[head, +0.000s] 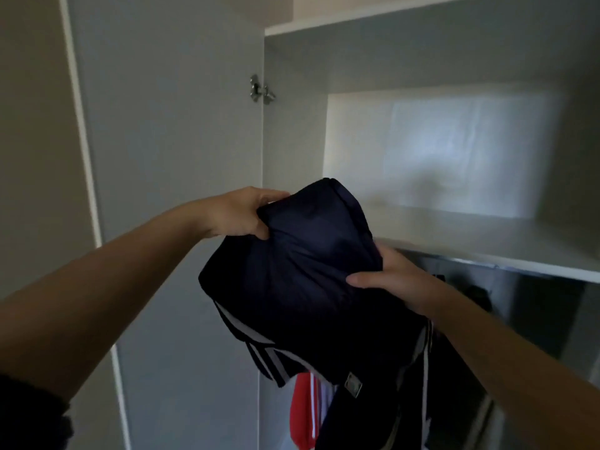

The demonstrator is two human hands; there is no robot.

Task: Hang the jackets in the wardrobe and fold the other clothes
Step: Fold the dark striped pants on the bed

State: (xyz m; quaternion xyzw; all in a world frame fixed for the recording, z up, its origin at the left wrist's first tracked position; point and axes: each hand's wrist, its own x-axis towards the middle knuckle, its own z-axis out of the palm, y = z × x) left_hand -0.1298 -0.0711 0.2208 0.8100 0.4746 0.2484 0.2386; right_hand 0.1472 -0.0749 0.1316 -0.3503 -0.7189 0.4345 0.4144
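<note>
Grey-white wardrobe panels fill the view, with the wardrobe door [168, 141] swung open on the left and a metal hinge [261, 89] at its inner edge. Inside, a pale shelf [487, 251] runs across the right half, and a patch of light falls on the back wall above it. A higher board [389, 17] closes the compartment at the top.

Both hands hold a folded dark navy garment [308, 277] up in front of the shelf's front edge, at about its level. The left hand [240, 212] grips the bundle's upper left corner, fingers curled over the cloth and thumb beneath. The right hand [393, 280] clasps its right side, thumb lying flat across the top and the fingers hidden behind. White stripes show along the bundle's lower folds, which sag below the hands.

Under the shelf, a red garment with white stripes [302, 414] hangs in the lower compartment, partly covered by the navy bundle. Dark clothing [454, 368] hangs just to its right; where it ends and the bundle begins is hard to tell. A dark sleeve cuff [32, 410] shows on the left forearm at the frame's edge.
</note>
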